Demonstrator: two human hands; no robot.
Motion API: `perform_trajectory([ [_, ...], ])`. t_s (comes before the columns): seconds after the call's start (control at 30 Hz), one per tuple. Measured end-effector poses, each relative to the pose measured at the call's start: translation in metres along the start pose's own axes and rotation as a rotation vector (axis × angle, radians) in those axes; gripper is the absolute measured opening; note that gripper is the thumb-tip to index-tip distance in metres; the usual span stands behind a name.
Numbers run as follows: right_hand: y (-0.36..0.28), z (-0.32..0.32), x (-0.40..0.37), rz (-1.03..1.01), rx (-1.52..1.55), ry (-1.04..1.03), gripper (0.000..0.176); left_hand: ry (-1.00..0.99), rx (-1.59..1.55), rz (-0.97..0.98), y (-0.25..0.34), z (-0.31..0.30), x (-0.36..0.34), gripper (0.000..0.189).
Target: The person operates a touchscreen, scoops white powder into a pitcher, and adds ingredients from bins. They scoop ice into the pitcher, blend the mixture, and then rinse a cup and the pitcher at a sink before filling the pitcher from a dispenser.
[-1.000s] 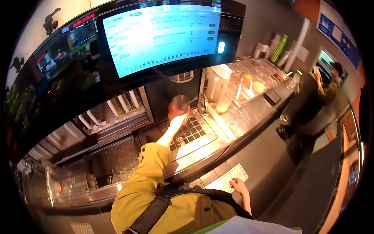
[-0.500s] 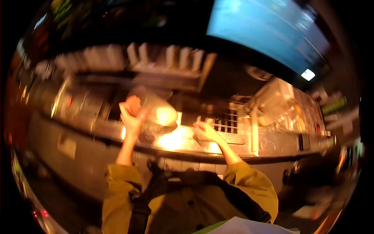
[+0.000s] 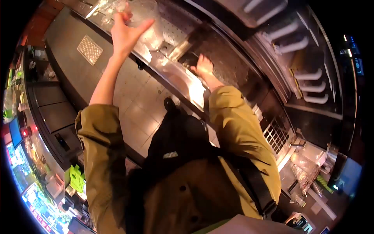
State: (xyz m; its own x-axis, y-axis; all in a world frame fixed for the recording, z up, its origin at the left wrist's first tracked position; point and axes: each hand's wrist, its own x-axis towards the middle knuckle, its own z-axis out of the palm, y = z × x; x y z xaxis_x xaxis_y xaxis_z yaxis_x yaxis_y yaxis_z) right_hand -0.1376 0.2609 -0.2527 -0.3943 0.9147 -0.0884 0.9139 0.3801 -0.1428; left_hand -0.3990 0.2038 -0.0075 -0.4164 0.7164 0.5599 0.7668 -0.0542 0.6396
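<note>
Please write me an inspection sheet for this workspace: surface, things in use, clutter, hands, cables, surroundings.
Surface: steel counter, shiny, with glare.
Things in use: clear cup, raised above the counter; dark bin sunk in the counter.
Clutter: small items at the counter's end, too blurred to name.
Hands: left hand grips the cup; right hand reaches into the bin, grip hidden.
Cables: nothing seen.
Surroundings: tiled floor; white tubes behind the counter.

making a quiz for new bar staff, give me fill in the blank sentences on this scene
1. The left hand holds a clear cup above the steel ___.
2. The right hand reaches down into the ___ bin.
3. A black ___ crosses the olive jacket.
Missing words: counter; ice; strap.
</note>
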Motion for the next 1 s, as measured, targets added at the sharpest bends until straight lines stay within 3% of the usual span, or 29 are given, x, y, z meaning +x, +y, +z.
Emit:
perform_trajectory([
  [0.03,0.008,0.028,0.015,0.089,-0.127,-0.070,0.067,-0.027,-0.008,0.024,-0.011,0.009,0.009,0.066],
  [0.07,0.013,0.033,0.040,0.178,-0.078,-0.437,0.058,-0.059,-0.012,0.043,-0.017,0.015,0.014,0.066],
  [0.1,0.015,0.034,0.041,0.051,-0.129,-0.359,0.042,-0.071,-0.021,0.098,-0.017,0.018,0.019,0.066],
  [0.13,0.026,0.031,0.043,0.012,-0.060,-0.412,0.034,-0.071,-0.051,0.137,-0.024,0.024,0.024,0.067],
  [0.2,0.020,-0.036,0.020,-0.053,0.063,-0.348,0.034,-0.112,-0.084,0.103,-0.032,0.034,0.034,0.068],
  [0.23,0.004,-0.107,0.007,0.029,0.143,-0.442,0.038,-0.111,-0.073,0.101,-0.033,0.039,0.040,0.069],
  [0.3,0.039,-0.097,-0.003,0.319,0.213,-0.220,0.043,-0.126,-0.052,0.090,-0.031,0.045,0.044,0.073],
  [0.4,0.104,-0.032,-0.003,0.546,-0.141,-0.200,0.042,-0.155,-0.171,0.095,-0.021,0.045,0.053,0.064],
  [0.47,0.148,0.045,0.016,0.475,-0.208,-0.176,0.041,0.020,-0.017,0.111,-0.019,0.055,0.057,0.079],
  [0.53,0.154,0.097,0.031,0.382,-0.263,-0.190,0.041,-0.042,0.110,0.175,-0.010,0.051,0.063,0.092],
  [0.6,0.131,0.097,0.036,0.287,-0.288,-0.213,0.040,-0.343,0.201,0.281,0.028,0.021,0.079,0.105],
  [0.63,0.121,0.091,0.036,0.247,-0.284,-0.216,0.040,-0.466,0.330,0.072,0.038,0.025,0.084,0.099],
  [0.67,0.112,0.081,0.038,0.221,-0.263,-0.207,0.040,-0.489,0.396,0.113,0.035,0.027,0.089,0.097],
  [0.73,0.108,0.070,0.042,0.244,-0.131,-0.176,0.040,-0.530,0.515,0.187,0.027,0.032,0.097,0.094],
  [0.77,0.106,0.059,0.042,0.284,-0.030,-0.161,0.040,-0.572,0.323,0.176,0.025,0.030,0.100,0.089],
  [0.87,0.112,0.043,0.043,0.450,0.342,-0.127,0.039,-0.772,0.068,0.394,-0.011,0.026,0.120,0.087],
  [1.0,0.138,0.032,0.028,0.295,0.825,-0.118,0.033,-0.728,0.169,0.300,-0.009,0.024,0.119,0.080],
])
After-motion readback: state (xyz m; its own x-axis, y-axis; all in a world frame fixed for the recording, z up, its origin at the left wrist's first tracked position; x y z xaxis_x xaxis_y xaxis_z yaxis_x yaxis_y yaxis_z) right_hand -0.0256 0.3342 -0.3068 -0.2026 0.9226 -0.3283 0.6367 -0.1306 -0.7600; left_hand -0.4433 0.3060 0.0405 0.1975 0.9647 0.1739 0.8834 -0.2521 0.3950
